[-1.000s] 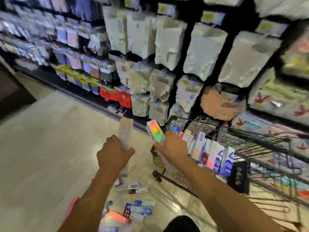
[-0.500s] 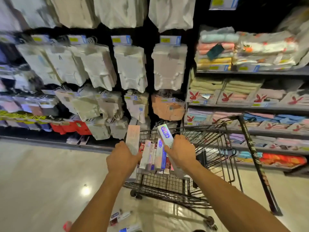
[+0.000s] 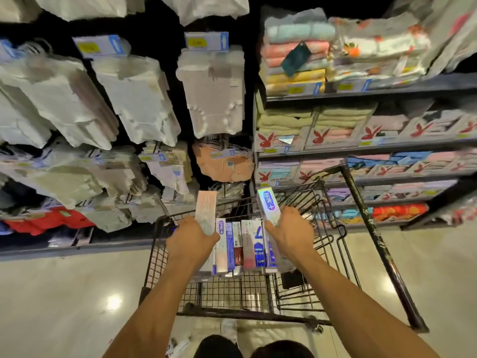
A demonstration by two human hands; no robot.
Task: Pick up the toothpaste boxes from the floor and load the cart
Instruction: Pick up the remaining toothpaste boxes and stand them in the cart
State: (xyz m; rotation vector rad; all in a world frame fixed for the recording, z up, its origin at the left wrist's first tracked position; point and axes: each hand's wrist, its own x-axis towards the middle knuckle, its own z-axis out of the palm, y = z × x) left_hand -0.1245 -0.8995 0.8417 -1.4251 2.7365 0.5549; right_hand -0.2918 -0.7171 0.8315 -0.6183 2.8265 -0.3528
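Boxes (image 3: 268, 206) farther over cart (image 3: 386, 254); pale, iridescent

Quantity of carts: one shopping cart (image 3: 375, 236). Quantity of hands: two, a left hand (image 3: 191, 244) and a right hand (image 3: 291, 233). Each hand holds one toothpaste box: a pale box (image 3: 205, 210) on the left and a holographic box (image 3: 268, 205) on the right. The standing row (image 3: 247, 244) inside the cart holds about six toothpaste boxes; overlapping edges prevent an exact count. One floor box (image 3: 178, 347) is visible, blurred.
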